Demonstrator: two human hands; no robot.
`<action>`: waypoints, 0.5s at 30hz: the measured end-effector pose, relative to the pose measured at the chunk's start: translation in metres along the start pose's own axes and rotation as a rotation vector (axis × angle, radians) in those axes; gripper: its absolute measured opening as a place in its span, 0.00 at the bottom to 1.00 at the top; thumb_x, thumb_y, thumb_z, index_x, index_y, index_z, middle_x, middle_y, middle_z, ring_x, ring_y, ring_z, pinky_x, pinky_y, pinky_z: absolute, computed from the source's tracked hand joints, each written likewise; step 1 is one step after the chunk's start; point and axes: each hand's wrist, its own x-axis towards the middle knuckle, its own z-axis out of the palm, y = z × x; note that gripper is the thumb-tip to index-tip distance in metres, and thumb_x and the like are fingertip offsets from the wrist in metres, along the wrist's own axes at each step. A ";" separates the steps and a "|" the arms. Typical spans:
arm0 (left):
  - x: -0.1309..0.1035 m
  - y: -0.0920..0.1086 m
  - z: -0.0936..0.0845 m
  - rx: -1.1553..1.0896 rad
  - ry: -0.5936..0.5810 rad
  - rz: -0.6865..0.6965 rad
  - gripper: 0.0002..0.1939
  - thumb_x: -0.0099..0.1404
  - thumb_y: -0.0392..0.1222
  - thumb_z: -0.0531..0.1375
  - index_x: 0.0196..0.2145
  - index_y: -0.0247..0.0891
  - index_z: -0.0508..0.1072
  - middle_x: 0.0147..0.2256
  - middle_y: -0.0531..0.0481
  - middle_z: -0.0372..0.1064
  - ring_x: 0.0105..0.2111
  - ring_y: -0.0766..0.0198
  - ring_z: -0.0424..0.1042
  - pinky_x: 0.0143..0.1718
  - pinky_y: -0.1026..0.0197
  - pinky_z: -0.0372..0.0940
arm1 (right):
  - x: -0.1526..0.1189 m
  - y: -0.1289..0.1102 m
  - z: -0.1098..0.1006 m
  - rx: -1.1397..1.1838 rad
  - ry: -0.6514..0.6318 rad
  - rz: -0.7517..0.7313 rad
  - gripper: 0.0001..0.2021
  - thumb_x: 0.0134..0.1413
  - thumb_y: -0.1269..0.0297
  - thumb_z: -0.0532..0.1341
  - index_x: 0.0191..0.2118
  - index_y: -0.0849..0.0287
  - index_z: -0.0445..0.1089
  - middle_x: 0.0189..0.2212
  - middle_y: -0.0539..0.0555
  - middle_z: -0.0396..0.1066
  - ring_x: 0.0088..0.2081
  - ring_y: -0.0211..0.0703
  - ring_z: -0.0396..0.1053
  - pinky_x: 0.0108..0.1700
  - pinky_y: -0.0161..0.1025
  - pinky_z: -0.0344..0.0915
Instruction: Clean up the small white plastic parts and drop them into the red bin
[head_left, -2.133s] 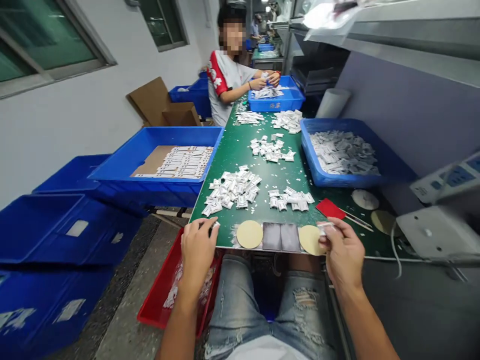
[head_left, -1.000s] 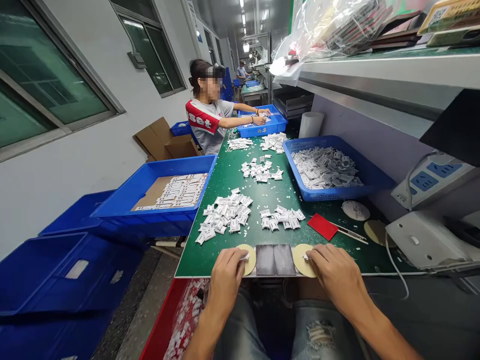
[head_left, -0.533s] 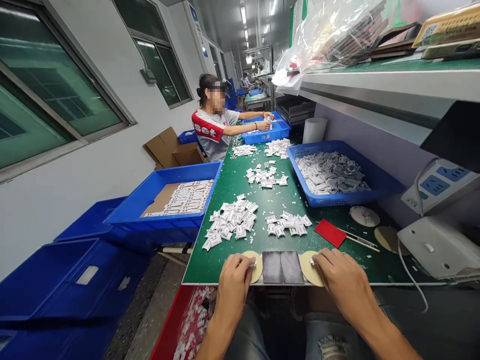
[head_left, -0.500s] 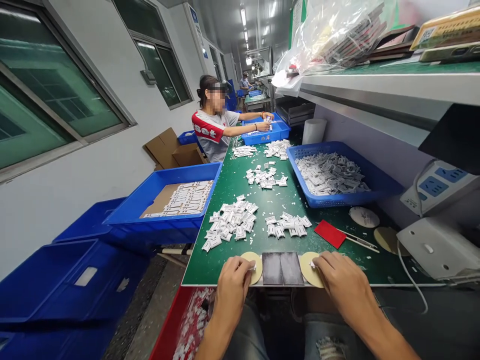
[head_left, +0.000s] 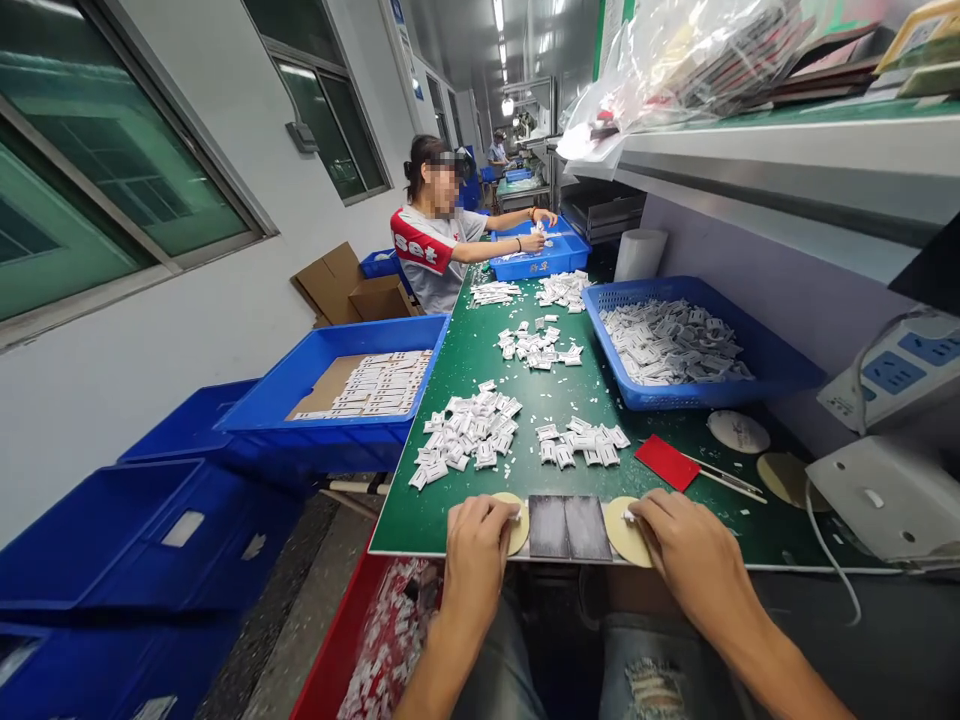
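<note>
Low in the frame, left of centre, the left hand [head_left: 476,555] has thumb and fingertips drawn close together over the left yellow disc [head_left: 522,534], with a small white piece [head_left: 516,516] pinched between them. Lower right of centre, the right hand [head_left: 694,545] grips another white bit [head_left: 629,516] in the same narrow way above the right yellow disc [head_left: 624,541]. Whether either piece actually touches its disc is hard to tell, since the fingers cover most of both.

The step in hand looks like working one piece per hand against the discs; it seems to call for a light, steady pinch with each edge kept flat to the surface. Between the discs, at bottom centre, lie two dark plates [head_left: 568,527], apart from both hands.

Just beyond, at mid-frame, sit the larger pile [head_left: 471,432] and, to its right, the smaller pile [head_left: 581,443] of similar white parts. Farther, right of centre, a blue basket [head_left: 679,396] holds many more.
</note>
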 end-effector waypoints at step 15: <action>0.014 0.001 -0.009 -0.944 0.099 -0.467 0.15 0.63 0.49 0.59 0.44 0.39 0.68 0.31 0.52 0.68 0.29 0.64 0.71 0.33 0.62 0.67 | 0.022 -0.023 -0.007 1.131 0.213 0.593 0.11 0.58 0.56 0.59 0.43 0.54 0.68 0.35 0.53 0.73 0.36 0.45 0.73 0.40 0.43 0.68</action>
